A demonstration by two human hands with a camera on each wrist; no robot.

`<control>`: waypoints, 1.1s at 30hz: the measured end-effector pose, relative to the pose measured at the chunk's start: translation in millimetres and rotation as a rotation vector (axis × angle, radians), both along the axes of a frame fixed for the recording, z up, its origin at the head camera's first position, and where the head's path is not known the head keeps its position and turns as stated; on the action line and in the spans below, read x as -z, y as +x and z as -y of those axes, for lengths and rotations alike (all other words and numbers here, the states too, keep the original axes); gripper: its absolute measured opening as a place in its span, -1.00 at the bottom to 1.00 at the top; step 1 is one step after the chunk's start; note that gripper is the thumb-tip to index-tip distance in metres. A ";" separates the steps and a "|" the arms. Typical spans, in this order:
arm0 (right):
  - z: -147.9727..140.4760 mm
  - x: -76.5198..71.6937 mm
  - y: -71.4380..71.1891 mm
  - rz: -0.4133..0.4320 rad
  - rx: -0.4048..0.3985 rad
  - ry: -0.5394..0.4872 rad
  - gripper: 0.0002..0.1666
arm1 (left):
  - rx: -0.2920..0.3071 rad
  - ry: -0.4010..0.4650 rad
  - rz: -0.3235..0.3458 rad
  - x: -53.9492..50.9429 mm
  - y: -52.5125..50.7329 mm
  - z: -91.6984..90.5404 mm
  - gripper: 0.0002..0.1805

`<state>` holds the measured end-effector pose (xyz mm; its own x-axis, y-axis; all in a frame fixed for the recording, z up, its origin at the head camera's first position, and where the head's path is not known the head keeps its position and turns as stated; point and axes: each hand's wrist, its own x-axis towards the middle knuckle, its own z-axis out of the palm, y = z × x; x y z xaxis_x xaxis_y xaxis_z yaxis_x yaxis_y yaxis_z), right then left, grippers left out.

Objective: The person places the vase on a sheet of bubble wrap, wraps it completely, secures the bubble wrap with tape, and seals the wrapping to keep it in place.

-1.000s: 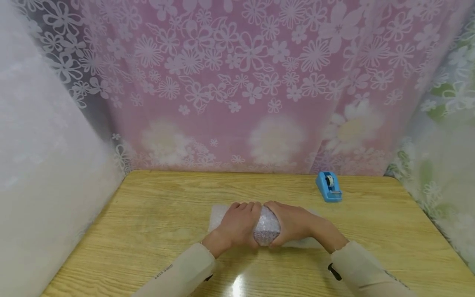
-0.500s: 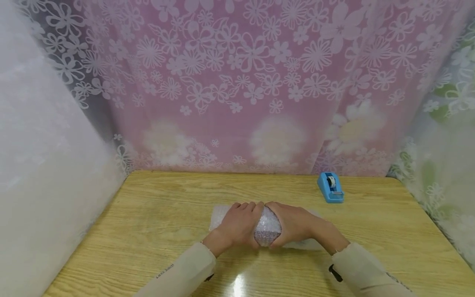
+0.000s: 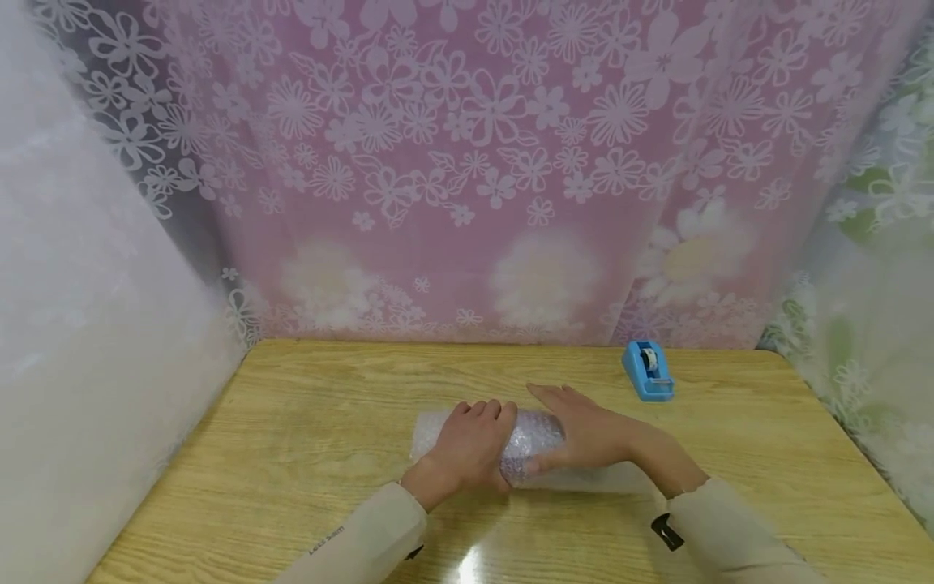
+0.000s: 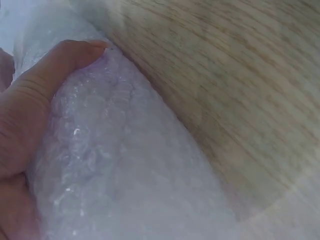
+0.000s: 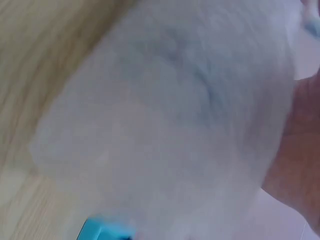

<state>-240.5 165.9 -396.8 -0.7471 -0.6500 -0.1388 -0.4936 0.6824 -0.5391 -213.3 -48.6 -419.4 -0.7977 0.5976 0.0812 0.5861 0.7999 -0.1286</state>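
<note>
A bundle of bubble wrap [image 3: 533,442], rolled into a cylinder, lies crosswise on the wooden table [image 3: 328,381]. My left hand [image 3: 470,444] grips its left part from above, and in the left wrist view the thumb [image 4: 65,62] presses along the bumpy plastic. Over the right part, my right hand [image 3: 598,434] spreads its fingers out fairly straight, the thumb at the near side of the roll. The loose, flattened end of the wrap [image 5: 165,125] looks blurred in the right wrist view. What the wrap encloses cannot be made out.
A blue tape dispenser [image 3: 648,373] with a roll of tape stands at the back right of the table. A pink flowered curtain [image 3: 467,203] hangs behind the table, with pale sheets at both sides.
My right hand has loosened its hold and shifted right, its fingers straightening, so more of the roll shows between the hands. The left hand has kept its grip.
</note>
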 end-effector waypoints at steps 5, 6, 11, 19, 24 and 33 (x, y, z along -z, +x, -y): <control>-41.5 -12.3 -9.3 0.082 0.146 -0.186 -0.24 | -0.004 -0.002 0.010 -0.3 -0.3 -1.6 -0.03; -52.0 -12.2 -11.8 0.071 0.174 -0.217 -0.26 | -0.002 0.001 0.010 -0.5 -0.1 -1.8 -0.05; -103.4 -3.8 -21.3 -0.039 0.377 -0.287 -0.29 | -0.002 0.019 0.015 -0.7 0.4 -2.1 -0.10; -144.5 24.1 -24.8 0.085 0.723 -0.367 -0.19 | -0.028 0.014 0.040 0.1 1.1 -1.7 -0.13; -152.5 37.4 -29.7 0.247 0.804 -0.358 -0.16 | -0.039 0.009 0.034 -0.8 0.9 -0.9 -0.15; -154.1 51.1 -37.4 0.453 0.862 -0.573 -0.28 | -0.056 0.004 0.049 -1.7 1.2 -1.6 -0.16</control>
<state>-278.0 320.1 -448.0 -0.9337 0.0029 -0.3580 0.3429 0.2954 -0.8917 -212.1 -47.1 -417.7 -0.8328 0.5519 0.0437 0.5463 0.8320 -0.0971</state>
